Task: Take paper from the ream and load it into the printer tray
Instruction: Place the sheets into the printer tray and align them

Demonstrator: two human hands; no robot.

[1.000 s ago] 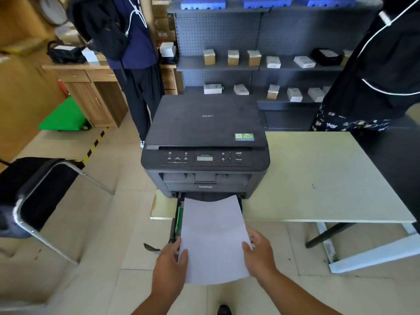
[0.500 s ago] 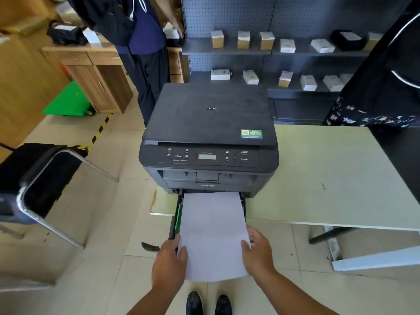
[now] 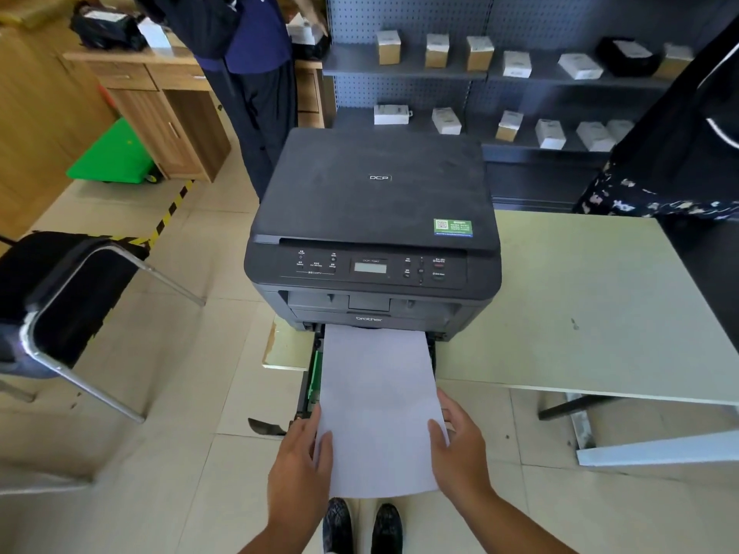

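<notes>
A black printer (image 3: 374, 217) stands at the near left corner of a pale green table (image 3: 568, 313). Its paper tray (image 3: 310, 387) is pulled out toward me, with a green guide showing on its left side. A white stack of paper (image 3: 378, 409) lies over the tray, its far edge at the printer's slot. My left hand (image 3: 300, 459) grips the paper's left edge and my right hand (image 3: 460, 449) grips its right edge. The ream is not in view.
A black chair with a metal frame (image 3: 64, 301) stands to the left. One person (image 3: 248, 74) stands behind the printer, another in dark clothes (image 3: 680, 145) at the right. Grey shelves (image 3: 500, 74) with small boxes line the back. My shoes (image 3: 362, 525) show below.
The paper's far edge has slid forward to the printer's slot, with both hands following it. My view has tilted down, so my shoes now show.
</notes>
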